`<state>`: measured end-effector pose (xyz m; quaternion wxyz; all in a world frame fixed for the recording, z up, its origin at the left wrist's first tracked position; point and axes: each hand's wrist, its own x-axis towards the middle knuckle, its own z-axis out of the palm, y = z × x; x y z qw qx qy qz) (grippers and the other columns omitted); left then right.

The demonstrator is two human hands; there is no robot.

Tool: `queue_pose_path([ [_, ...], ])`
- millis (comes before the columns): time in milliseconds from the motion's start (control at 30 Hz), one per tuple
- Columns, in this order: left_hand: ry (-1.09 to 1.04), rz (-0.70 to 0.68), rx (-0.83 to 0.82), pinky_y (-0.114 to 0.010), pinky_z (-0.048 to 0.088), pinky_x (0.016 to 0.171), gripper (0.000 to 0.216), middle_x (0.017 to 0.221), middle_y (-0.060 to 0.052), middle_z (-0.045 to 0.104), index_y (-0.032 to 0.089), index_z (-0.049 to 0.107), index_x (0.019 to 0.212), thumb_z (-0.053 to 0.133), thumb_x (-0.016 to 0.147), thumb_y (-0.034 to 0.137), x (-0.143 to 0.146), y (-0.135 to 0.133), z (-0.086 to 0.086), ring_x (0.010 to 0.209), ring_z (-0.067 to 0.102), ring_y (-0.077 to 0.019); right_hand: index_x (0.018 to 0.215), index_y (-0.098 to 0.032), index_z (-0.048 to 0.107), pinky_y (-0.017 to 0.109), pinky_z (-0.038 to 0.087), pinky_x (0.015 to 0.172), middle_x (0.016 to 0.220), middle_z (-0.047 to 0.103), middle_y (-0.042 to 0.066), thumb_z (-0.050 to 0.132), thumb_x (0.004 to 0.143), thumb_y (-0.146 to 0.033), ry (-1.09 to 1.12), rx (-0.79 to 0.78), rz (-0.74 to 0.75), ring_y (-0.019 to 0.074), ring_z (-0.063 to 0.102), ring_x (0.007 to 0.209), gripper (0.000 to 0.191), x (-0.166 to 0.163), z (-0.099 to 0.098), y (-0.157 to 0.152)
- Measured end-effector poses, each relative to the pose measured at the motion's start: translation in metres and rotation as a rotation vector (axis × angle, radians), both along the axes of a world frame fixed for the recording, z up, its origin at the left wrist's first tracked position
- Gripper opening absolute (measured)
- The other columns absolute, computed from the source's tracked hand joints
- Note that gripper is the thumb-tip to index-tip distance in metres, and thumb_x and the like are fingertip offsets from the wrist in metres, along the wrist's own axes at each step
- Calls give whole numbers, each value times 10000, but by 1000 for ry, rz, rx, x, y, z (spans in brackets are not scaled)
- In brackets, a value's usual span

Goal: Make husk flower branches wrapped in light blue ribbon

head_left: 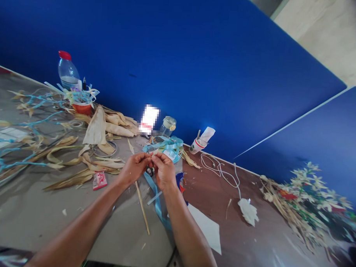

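My left hand and my right hand meet over the middle of the table, fingertips pinched together. A small pale tip shows above the fingers, but what they hold is too small to make out. Just behind the hands lies a loose coil of light blue ribbon. A strip of the same blue ribbon hangs below my right hand. Beneath my left hand, a thin wooden stick rests on the table. Dried corn husks are spread to the left, with a small pink packet beside them.
Blue-wrapped branches, a red-capped bottle and an orange-red cup stand left. Along the blue partition are a lit phone screen, a glass jar and a white cup. White cord and husk flowers lie right.
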<state>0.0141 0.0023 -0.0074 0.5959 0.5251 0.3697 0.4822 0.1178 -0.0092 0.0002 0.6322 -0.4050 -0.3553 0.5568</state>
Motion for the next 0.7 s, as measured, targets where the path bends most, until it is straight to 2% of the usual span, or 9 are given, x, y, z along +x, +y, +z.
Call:
queue_pose_path([
  [167,11,2,-26,-189,166,374,290,414,67,384,145,558,591,601,704,409,1,0,-3,361,271,-40,695,-165,635,188,335,458,572,534,-39,664,615,-221,3,3,8,56,430,475,101,1,-2,0],
  [367,52,6,4,-193,260,395,275,518,19,547,138,584,595,598,708,389,1,1,-1,378,360,-43,691,-157,629,174,335,460,559,518,-46,657,625,-213,0,-1,1,47,406,471,91,2,-5,1],
  [500,57,31,1,-193,257,388,268,507,23,541,139,584,598,606,690,389,0,0,1,370,354,-43,690,-157,623,188,351,456,543,514,-46,658,631,-241,-31,1,1,61,418,472,108,1,-4,0],
  [700,4,65,-21,-188,229,378,268,515,25,526,146,552,601,604,689,394,0,0,1,381,358,-45,802,-166,623,190,367,482,579,558,-47,664,590,-204,9,-55,9,66,464,490,219,0,1,-2],
])
